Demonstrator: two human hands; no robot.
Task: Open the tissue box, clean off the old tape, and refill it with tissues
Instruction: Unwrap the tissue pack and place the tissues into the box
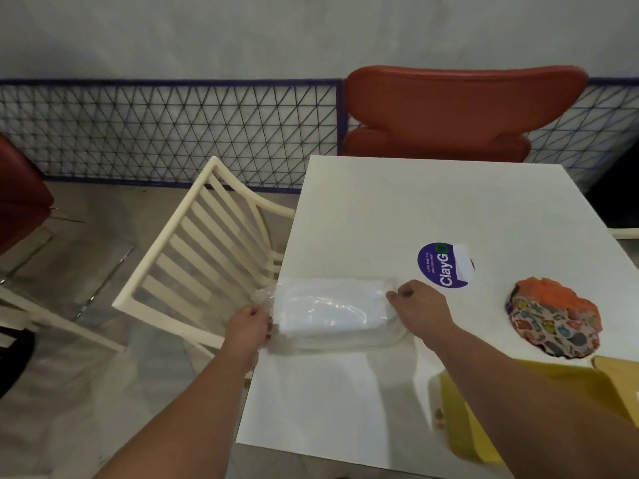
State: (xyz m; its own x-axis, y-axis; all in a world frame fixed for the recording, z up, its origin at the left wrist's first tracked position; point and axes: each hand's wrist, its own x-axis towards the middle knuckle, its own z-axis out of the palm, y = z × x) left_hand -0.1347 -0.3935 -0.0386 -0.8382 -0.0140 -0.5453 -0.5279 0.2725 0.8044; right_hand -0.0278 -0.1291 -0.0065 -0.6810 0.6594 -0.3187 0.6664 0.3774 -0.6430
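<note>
A pack of white tissues in clear plastic wrap (332,311) lies on the white table (363,216) near its left edge. My left hand (250,323) pinches the wrap at the pack's left end, and my right hand (420,302) pinches it at the right end. The yellow tissue box (484,423) sits at the table's near right corner, partly hidden under my right forearm.
A purple round ClayGo sticker (441,266) with a white scrap on it lies right of the pack. A patterned orange pouch (556,319) rests further right. A cream slatted chair (207,257) stands left of the table, a red chair (460,112) behind it.
</note>
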